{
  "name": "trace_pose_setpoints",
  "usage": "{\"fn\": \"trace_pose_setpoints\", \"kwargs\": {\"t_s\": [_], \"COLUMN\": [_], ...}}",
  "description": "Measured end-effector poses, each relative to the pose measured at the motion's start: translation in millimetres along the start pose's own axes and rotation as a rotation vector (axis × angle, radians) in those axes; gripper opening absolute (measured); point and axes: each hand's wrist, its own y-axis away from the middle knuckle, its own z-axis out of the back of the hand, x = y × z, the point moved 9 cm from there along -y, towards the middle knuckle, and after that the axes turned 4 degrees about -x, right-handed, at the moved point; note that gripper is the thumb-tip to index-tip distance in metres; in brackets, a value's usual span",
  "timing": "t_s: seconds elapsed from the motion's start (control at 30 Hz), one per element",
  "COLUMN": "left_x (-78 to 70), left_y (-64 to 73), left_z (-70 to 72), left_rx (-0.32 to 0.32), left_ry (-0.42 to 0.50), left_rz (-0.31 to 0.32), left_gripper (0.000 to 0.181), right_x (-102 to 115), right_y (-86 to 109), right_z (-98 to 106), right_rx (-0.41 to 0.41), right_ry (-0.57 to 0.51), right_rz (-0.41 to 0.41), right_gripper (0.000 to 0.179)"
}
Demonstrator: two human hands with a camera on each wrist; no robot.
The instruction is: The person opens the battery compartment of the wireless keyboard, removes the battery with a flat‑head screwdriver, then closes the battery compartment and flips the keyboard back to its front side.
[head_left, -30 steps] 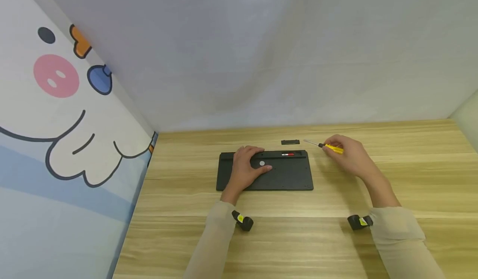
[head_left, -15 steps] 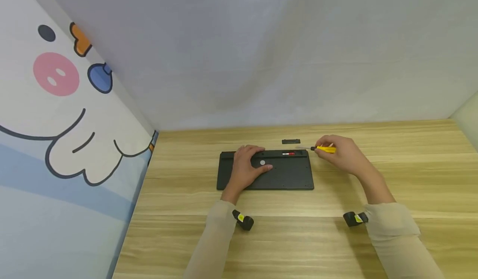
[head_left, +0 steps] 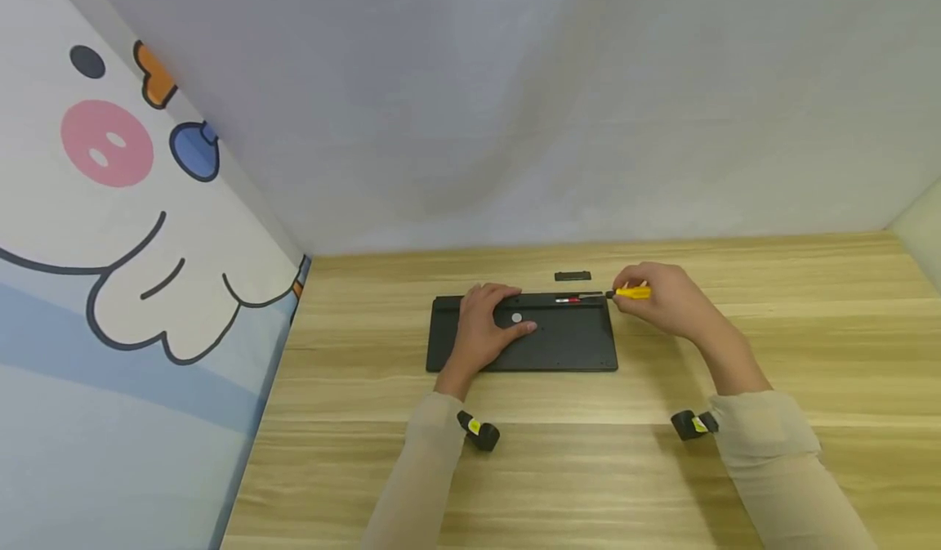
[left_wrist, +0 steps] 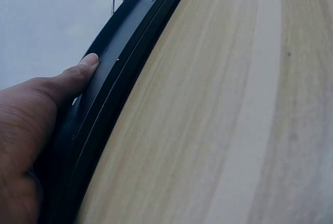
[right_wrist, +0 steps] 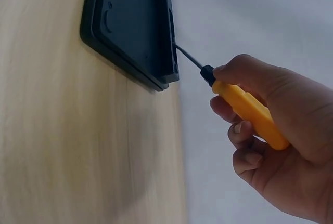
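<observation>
A black keyboard (head_left: 566, 346) lies face down on the wooden table. In its open battery slot, near the far right corner, sits a red and white battery (head_left: 568, 300). My left hand (head_left: 485, 329) holds the keyboard left of its middle, fingers over the raised far edge and thumb along the underside. My right hand (head_left: 669, 301) grips a screwdriver by its yellow handle (right_wrist: 250, 112). The screwdriver's thin shaft (right_wrist: 188, 56) reaches over the right end into the slot, its tip close to the battery; contact cannot be told. A small black battery cover (head_left: 573, 275) lies just beyond the keyboard.
The wooden table (head_left: 559, 476) meets a pale fabric wall (head_left: 559, 125) behind the keyboard. At the left stands a panel with a cartoon print (head_left: 110, 207). Each sleeve carries a small black wrist camera, the left camera (head_left: 479, 433) and the right camera (head_left: 689, 426).
My right hand has moved left and brought the screwdriver tip from beyond the keyboard's far edge, right of the cover, into the battery slot. The left hand keeps its place on the keyboard.
</observation>
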Motion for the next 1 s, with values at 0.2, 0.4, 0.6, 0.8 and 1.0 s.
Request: {"fn": "trace_pose_setpoints", "kwargs": {"t_s": [0.2, 0.4, 0.6, 0.8, 1.0], "left_x": [0.2, 0.1, -1.1, -1.2, -1.4], "left_y": [-1.0, -0.9, -0.7, -1.1, -0.4], "left_z": [0.1, 0.5, 1.1, 0.6, 0.7], "left_rx": [-0.001, -0.003, 0.001, 0.003, 0.004], "left_ry": [-0.013, -0.01, 0.0, -0.002, -0.008], "left_rz": [-0.004, -0.006, -0.008, -0.007, 0.0], "left_gripper": [0.06, 0.06, 0.059, 0.059, 0.059], "right_x": [8, 19, 29, 38, 47], "right_y": [-4.4, -8.7, -12.1, -17.3, -24.1], "right_z": [2, 6, 8, 8, 5], "right_rx": [0.008, 0.035, 0.078, 0.123, 0.182], "right_ry": [0.039, 0.085, 0.141, 0.209, 0.271], "right_rz": [0.01, 0.019, 0.022, 0.032, 0.03], "right_gripper": [0.015, 0.017, 0.018, 0.021, 0.021]}}
